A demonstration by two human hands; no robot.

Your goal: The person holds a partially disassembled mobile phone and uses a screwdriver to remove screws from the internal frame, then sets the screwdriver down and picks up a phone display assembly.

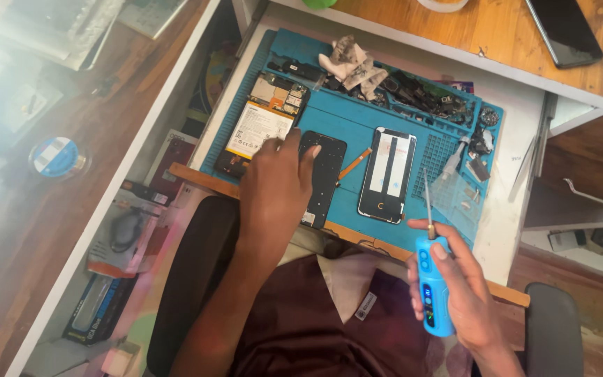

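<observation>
The left hand (273,185) presses flat on a thin, light, likely fragile black phone panel (324,176) lying on the blue repair mat (357,129), best held by its edges, while the right hand (465,293) wraps a blue electric screwdriver (433,283) near the surface's front edge.

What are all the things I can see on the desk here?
Repair mat: one, blue, on the white desk.
Opened phone: one, pale battery showing, mat's left.
Black panel: one, under the left hand.
Phone back cover: one, white strips, mat's middle.
Crumpled cloth: one, dirty white, mat's top.
Small parts: many, dark, top trays.
Dark phone: one, on the wooden top.
Electric screwdriver: one, blue, in the right hand.
Left hand: resting flat.
Right hand: gripping.
</observation>
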